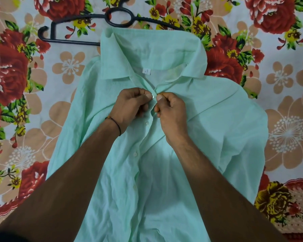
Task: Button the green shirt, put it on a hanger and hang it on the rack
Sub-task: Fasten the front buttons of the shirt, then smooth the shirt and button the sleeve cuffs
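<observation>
Head view: green shirt [208, 137] lies flat, front up, on a flowered bedsheet [42, 84]. Left hand [129, 109] and right hand [171, 114], fingers [143, 97] curled tight, pinch its front edges at the top button [152, 96], just below the collar [191, 55]. A black hanger [72, 41] lies partly under the collar.

Thin, creased matt cloth shirt [164, 172]; glossy black plastic hanger [73, 41]; printed floral cloth bedsheet [278, 119].

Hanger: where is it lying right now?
In the head view the black hanger lies on the floral bedsheet at the top, left of centre, partly covered by the collar of the green shirt.
</observation>
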